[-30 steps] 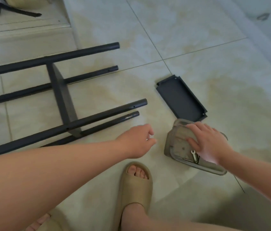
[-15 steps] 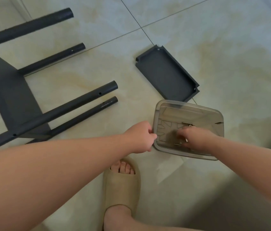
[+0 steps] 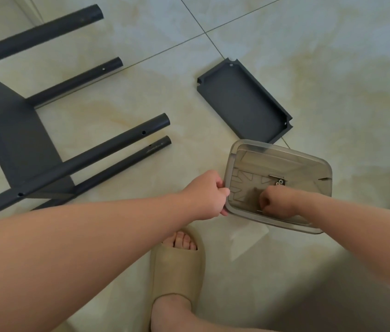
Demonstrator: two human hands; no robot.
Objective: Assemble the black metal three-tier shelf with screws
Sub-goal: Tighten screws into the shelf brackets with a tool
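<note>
Shelf frame (image 3: 98, 156), black metal, lies on its side on the floor (image 3: 333, 68) at the left of the view. It has four round tubes running up and to the right with their open ends free. One flat black panel (image 3: 14, 130) is fixed across the tubes near the left edge. Small holes show near the tube ends. A loose black tray (image 3: 244, 101) with a raised rim and notched corners lies flat on the floor to the right of the tube ends, well apart from the frame. Just below the tray, with its far corner close to the tray's lower end, sits a clear smoky plastic box (image 3: 309, 164) with no lid on it. A few small silver hardware pieces (image 3: 279, 182) lie on its bottom, too small to tell screws from washers. The left hand (image 3: 206, 195) grips the box's left rim, with fingers curled over the edge. The right hand (image 3: 277, 203) reaches down inside the box with its fingers curled toward the bottom, just beside the silver pieces. Whether it has hold of anything cannot be told. Below the hands, a foot in a beige slipper (image 3: 177, 267) stands on the floor.
</note>
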